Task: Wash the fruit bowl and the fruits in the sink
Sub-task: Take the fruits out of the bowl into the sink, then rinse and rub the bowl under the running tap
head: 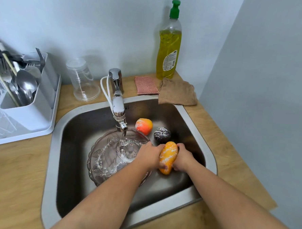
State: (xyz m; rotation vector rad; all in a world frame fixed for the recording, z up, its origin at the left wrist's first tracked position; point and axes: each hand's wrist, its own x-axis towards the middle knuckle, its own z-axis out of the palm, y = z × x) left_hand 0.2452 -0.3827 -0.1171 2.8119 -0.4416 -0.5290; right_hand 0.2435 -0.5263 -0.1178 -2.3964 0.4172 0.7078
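Here, listed from left to right.

1. White dish rack (pixel 13 123), far left on the wooden tabletop (pixel 10 176), with a cutlery holder (pixel 34 96) of spoons and forks standing in it.
2. Clear plastic cup (pixel 83 80), upturned, on the tabletop between rack and tap.
3. Chrome tap (pixel 118 101) at the far edge of the sink (pixel 56 144), spout over the basin.
4. Glass fruit bowl (pixel 107 157), lying in the left half of the sink under the spout, dusted with white specks.
5. Left hand (pixel 148 155), reaching across the bowl's near right rim; grip closed round the left side of item 7.
6. Red-orange fruit (pixel 144 126) and dark purple fruit (pixel 162 135), side by side on the sink floor, far of the hands, both white-flecked.
7. Yellow-orange fruit (pixel 168 156), speckled white, held over the sink's right half between both hands.
8. Right hand (pixel 183 158); grip clasped on the fruit's right side.
9. Pink scrub pad (pixel 145 85) and brown cloth (pixel 177 92), on the tabletop beyond the sink.
10. Detergent bottle (pixel 169 44), green cap, yellow liquid, upright behind the cloth.
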